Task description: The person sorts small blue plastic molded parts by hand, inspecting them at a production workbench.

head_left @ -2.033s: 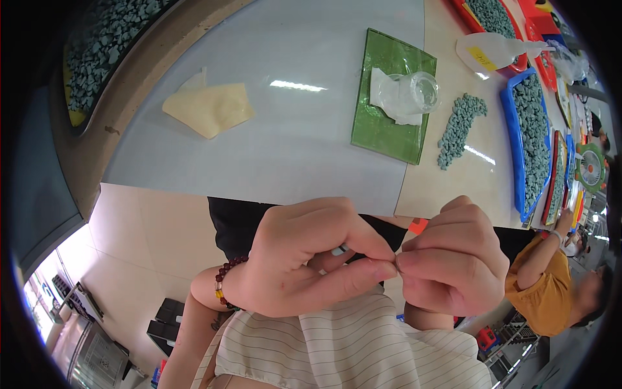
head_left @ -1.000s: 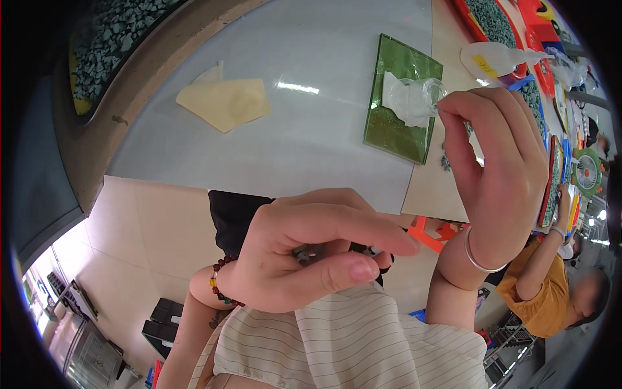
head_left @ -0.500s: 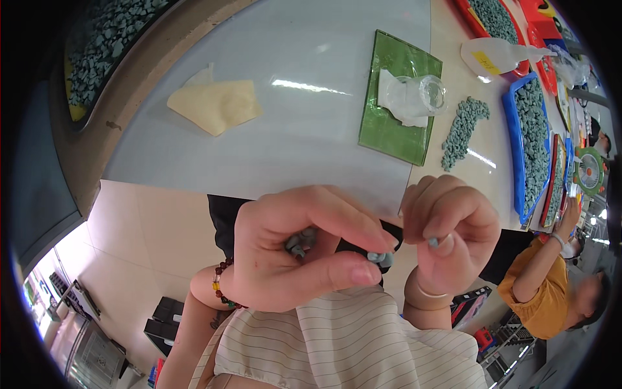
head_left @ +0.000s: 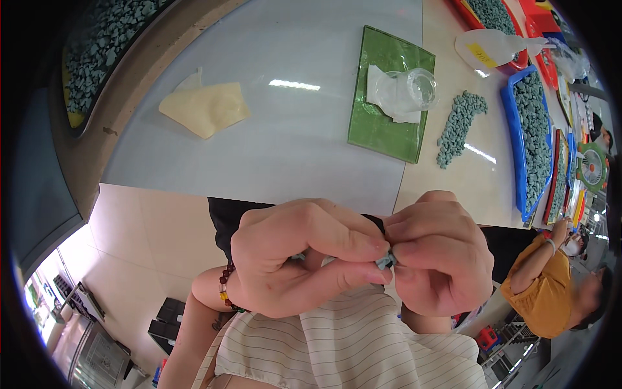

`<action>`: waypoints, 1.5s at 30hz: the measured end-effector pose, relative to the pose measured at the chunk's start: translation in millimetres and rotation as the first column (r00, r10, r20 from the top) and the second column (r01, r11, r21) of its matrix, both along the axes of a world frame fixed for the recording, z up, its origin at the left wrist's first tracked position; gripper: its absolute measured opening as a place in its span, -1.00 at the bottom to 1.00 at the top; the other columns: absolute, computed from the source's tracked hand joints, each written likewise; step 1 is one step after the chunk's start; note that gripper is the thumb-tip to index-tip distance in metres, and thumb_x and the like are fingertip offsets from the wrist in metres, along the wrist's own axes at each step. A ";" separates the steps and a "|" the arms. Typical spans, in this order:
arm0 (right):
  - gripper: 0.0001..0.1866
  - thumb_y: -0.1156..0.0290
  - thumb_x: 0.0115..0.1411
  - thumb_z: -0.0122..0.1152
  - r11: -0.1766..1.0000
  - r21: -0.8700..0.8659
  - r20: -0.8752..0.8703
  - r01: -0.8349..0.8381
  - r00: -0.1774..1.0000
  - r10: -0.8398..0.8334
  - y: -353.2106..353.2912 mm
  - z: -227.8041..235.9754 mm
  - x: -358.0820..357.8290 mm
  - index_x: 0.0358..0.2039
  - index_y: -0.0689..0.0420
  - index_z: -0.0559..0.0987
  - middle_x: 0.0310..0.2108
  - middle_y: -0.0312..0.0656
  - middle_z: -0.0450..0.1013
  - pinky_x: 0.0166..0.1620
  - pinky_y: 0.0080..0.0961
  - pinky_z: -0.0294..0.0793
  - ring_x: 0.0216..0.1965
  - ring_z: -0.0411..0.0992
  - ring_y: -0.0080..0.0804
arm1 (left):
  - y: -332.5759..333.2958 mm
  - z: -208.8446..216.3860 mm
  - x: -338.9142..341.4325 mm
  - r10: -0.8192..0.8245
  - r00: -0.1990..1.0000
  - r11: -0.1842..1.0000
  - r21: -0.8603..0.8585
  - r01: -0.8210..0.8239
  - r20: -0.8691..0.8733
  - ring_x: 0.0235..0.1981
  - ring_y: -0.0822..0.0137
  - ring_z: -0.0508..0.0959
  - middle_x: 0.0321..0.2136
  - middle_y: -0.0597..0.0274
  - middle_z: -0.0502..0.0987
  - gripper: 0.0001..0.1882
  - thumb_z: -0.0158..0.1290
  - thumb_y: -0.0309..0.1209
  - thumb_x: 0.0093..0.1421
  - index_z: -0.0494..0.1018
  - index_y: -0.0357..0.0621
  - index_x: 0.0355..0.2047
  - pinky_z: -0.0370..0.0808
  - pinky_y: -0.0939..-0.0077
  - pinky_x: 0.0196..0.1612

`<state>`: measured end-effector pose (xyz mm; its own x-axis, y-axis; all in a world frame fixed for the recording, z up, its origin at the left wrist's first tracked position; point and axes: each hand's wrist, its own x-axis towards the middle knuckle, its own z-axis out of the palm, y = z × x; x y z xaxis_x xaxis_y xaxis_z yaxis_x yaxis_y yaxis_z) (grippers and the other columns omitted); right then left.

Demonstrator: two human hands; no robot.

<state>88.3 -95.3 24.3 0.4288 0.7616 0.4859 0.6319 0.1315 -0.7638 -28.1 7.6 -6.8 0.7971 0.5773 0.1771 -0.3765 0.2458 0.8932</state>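
Observation:
My left hand (head_left: 304,256) pinches a small grey-green piece (head_left: 386,260) between thumb and forefinger, with a bit more of the same stuff (head_left: 298,257) showing inside its curled palm. Against that piece press the closed fingertips of my right hand (head_left: 444,256), so the two hands meet in front of my striped shirt. My right fingers hide whatever else lies between them. Beyond the hands is a green cutting mat-like slab (head_left: 389,139), bearing a crumpled white tissue (head_left: 382,97) and a small clear plastic cup (head_left: 422,89) that lies tipped over.
Right of the slab, loose grey-green pieces (head_left: 459,129) form a heap. Farther right stand a blue tray (head_left: 516,142) of such pieces and a white squeeze bottle (head_left: 483,48). A yellowish cloth (head_left: 207,110) lies on the grey tabletop (head_left: 291,149). At right sits another person in orange (head_left: 534,285).
My right hand has come left and its fingertips now touch the piece in my left hand. My left fingers have closed further over the pieces in the palm.

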 end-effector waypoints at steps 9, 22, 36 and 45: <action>-0.81 0.42 -0.10 0.28 0.997 0.048 0.155 -0.066 0.986 0.058 4.4 1.6 3.2 -0.52 0.22 0.47 -0.51 -0.11 0.45 -0.53 -0.51 0.34 -0.53 0.44 -0.31 | 9.9 6.0 -6.3 -0.100 0.990 0.993 -0.067 0.093 -0.098 -0.70 0.70 0.31 -0.55 0.26 0.54 -0.80 0.23 -0.58 -0.12 0.46 -0.22 -0.45 0.18 0.77 -0.69; -0.71 0.54 -0.19 0.30 0.812 0.054 0.243 0.581 0.781 -0.575 -12.7 11.3 34.5 -0.35 0.18 0.57 -0.51 -0.30 0.38 -0.46 -0.61 0.30 -0.51 0.28 -0.55 | 16.4 10.8 -6.2 -0.345 0.936 0.881 -0.368 0.297 -0.071 -0.64 0.54 0.27 -0.54 0.30 0.36 -0.65 -0.02 -0.12 0.15 0.26 -0.18 -0.36 0.23 0.70 -0.53; -0.86 0.52 0.03 0.16 0.711 -0.294 0.578 0.639 0.711 -0.401 -15.4 -0.1 104.4 -0.34 0.20 0.56 -0.45 -0.26 0.47 -0.53 -0.75 0.28 -0.60 0.31 -0.66 | 37.9 11.8 -8.5 -0.105 0.975 0.679 -0.702 0.214 0.195 -0.51 0.46 0.32 -0.44 0.27 0.28 -0.96 -0.27 -0.42 0.26 0.17 -0.07 -0.33 0.25 0.63 -0.46; -0.93 0.58 -0.05 0.15 0.755 -0.323 0.634 0.571 0.722 -0.275 -12.8 1.4 99.1 -0.47 0.24 0.50 -0.53 -0.18 0.40 -0.48 -0.57 0.35 -0.54 0.40 -0.39 | 22.6 8.6 -13.6 -0.220 0.975 0.895 -0.401 0.195 -0.018 -0.62 0.58 0.25 -0.60 0.28 0.37 -0.60 -0.21 -0.08 0.24 0.27 -0.22 -0.43 0.21 0.72 -0.50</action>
<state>187.4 -108.2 25.8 0.5554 0.7462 0.3671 0.8293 -0.5297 -0.1779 -41.7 30.1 1.8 0.9082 0.4101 -0.0835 -0.2263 0.6490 0.7263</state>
